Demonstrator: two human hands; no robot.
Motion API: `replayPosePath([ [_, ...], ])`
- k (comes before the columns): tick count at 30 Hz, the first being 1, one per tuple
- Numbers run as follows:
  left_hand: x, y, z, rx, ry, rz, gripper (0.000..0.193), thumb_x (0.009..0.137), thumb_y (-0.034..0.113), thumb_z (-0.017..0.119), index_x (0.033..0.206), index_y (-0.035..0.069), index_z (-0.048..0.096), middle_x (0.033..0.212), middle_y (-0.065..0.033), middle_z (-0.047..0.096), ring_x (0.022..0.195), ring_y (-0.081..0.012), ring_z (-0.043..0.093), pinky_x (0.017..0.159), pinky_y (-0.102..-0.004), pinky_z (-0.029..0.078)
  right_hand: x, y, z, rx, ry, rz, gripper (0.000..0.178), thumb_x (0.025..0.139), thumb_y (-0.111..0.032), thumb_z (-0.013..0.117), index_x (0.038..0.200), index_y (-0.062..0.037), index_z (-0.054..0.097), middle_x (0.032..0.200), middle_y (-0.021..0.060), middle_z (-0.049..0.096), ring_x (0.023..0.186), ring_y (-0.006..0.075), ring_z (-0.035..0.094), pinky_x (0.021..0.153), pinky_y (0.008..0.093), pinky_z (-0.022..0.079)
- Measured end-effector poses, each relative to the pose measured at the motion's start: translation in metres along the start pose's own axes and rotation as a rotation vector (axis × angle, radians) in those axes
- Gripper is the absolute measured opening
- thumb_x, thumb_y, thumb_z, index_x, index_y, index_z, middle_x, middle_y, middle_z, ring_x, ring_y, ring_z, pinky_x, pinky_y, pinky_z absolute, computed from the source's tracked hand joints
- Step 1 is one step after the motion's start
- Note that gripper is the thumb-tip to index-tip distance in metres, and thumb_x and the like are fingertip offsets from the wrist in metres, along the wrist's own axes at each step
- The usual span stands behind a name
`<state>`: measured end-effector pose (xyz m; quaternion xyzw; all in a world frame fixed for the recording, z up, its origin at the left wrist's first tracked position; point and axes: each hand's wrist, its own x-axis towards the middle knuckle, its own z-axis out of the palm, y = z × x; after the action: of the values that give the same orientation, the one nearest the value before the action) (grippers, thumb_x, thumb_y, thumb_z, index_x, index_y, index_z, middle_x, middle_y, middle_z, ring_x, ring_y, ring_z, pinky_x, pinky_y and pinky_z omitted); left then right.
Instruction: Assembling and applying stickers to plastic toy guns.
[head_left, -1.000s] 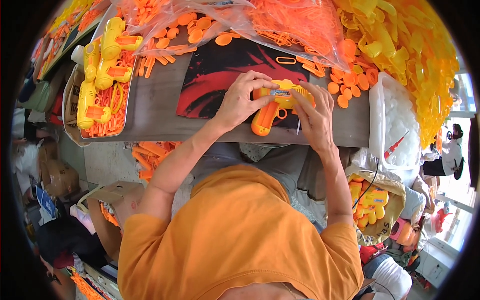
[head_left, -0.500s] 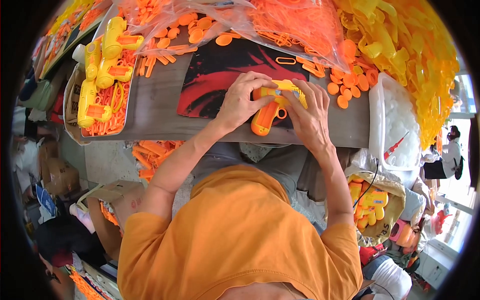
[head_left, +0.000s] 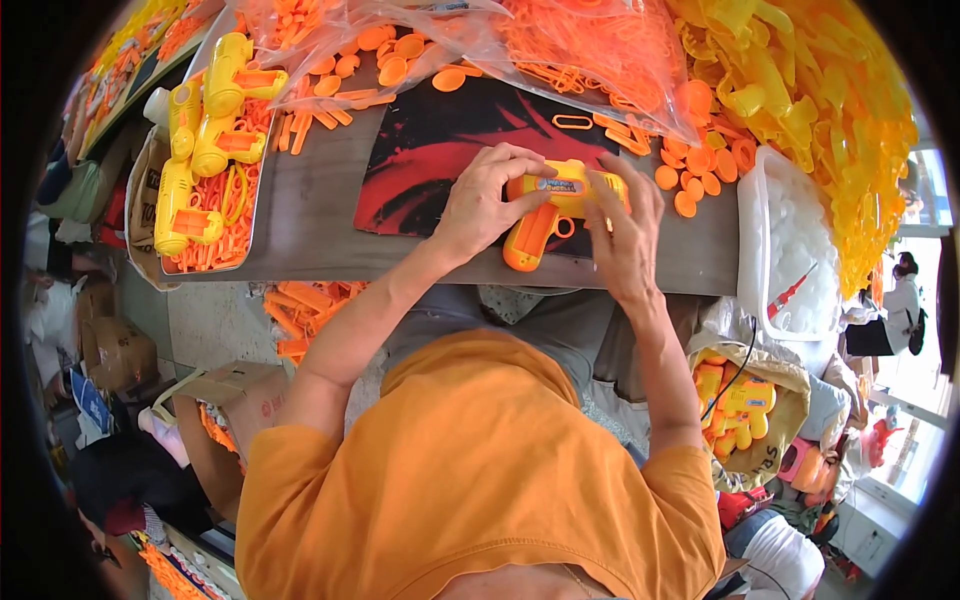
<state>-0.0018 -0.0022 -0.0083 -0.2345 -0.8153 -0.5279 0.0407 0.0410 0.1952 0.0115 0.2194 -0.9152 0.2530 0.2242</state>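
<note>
A yellow and orange toy gun (head_left: 531, 238) with a small label on its side lies over the front part of a black and red mat (head_left: 410, 190), its orange handle pointing toward me. My left hand (head_left: 488, 195) grips its left end, thumb below and fingers over the top. At the right end is my right hand (head_left: 628, 225), its fingers apart and bent above the yellow body. Whether its fingertips touch the toy is hard to tell.
At left, a tray (head_left: 252, 225) holds yellow toy bodies and orange pieces. Orange discs (head_left: 685, 203) and strips lie beyond the mat, under a clear plastic bag (head_left: 590, 50). A white bin (head_left: 755, 240) of translucent parts stands right, above a sack (head_left: 790, 400) of toys.
My right hand has loosened and shifted a little, uncovering the label on the toy gun's side. My left hand keeps its hold in nearly the same place.
</note>
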Motion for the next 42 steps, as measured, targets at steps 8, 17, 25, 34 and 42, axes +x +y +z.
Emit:
replayPosePath([
  [8, -0.003, 0.001, 0.006, 0.252, 0.174, 0.323, 0.023, 0.074, 0.003, 0.074, 0.097, 0.009, 0.070, 0.105, -0.0052, 0.062, 0.101, -0.0237, 0.058, 0.087, -0.0341, 0.050, -0.012, 0.012, -0.001, -0.150, -0.033, -0.038, 0.032, 0.087, -0.010, 0.062, 0.119, -0.0058, 0.063, 0.124, 0.0104, 0.058, 0.119, 0.0259, 0.052, 0.104, 0.0435, 0.033],
  [17, -0.008, -0.001, 0.009, 0.453, 0.108, 0.417, 0.024, 0.070, 0.002, 0.068, 0.093, 0.009, 0.070, 0.109, -0.0030, 0.059, 0.095, -0.0224, 0.057, 0.074, -0.0317, 0.054, 0.031, 0.035, -0.007, 0.449, -0.319, 0.498, 0.041, 0.089, -0.024, 0.065, 0.122, 0.0006, 0.060, 0.117, 0.0136, 0.062, 0.112, 0.0198, 0.057, 0.097, 0.0310, 0.043],
  [25, -0.010, 0.000, 0.008, 0.444, 0.107, 0.444, 0.026, 0.070, 0.001, 0.066, 0.094, 0.010, 0.071, 0.111, -0.0022, 0.058, 0.096, -0.0223, 0.057, 0.072, -0.0312, 0.055, 0.046, 0.062, 0.002, 0.611, -0.669, 0.520, 0.054, 0.086, -0.026, 0.070, 0.128, 0.0032, 0.052, 0.115, 0.0100, 0.062, 0.107, 0.0177, 0.059, 0.093, 0.0305, 0.045],
  [34, -0.015, -0.006, -0.023, -0.456, 0.144, 0.006, 0.050, 0.088, -0.005, 0.059, 0.135, 0.008, 0.049, 0.138, -0.0065, 0.044, 0.130, -0.0177, 0.044, 0.107, -0.0335, 0.038, 0.029, 0.033, -0.008, 0.854, -0.408, 0.456, 0.063, 0.078, -0.023, 0.076, 0.132, -0.0023, 0.051, 0.120, 0.0081, 0.059, 0.114, 0.0168, 0.053, 0.095, 0.0312, 0.043],
  [42, -0.016, 0.009, -0.048, -0.548, -0.117, -0.097, 0.068, 0.084, 0.020, 0.073, 0.143, 0.009, 0.041, 0.130, -0.0058, 0.052, 0.122, -0.0176, 0.048, 0.103, -0.0348, 0.038, 0.063, 0.054, 0.042, -0.056, 0.007, 0.044, 0.019, 0.087, -0.021, 0.063, 0.100, -0.0068, 0.064, 0.102, 0.0066, 0.057, 0.099, 0.0253, 0.053, 0.090, 0.0382, 0.038],
])
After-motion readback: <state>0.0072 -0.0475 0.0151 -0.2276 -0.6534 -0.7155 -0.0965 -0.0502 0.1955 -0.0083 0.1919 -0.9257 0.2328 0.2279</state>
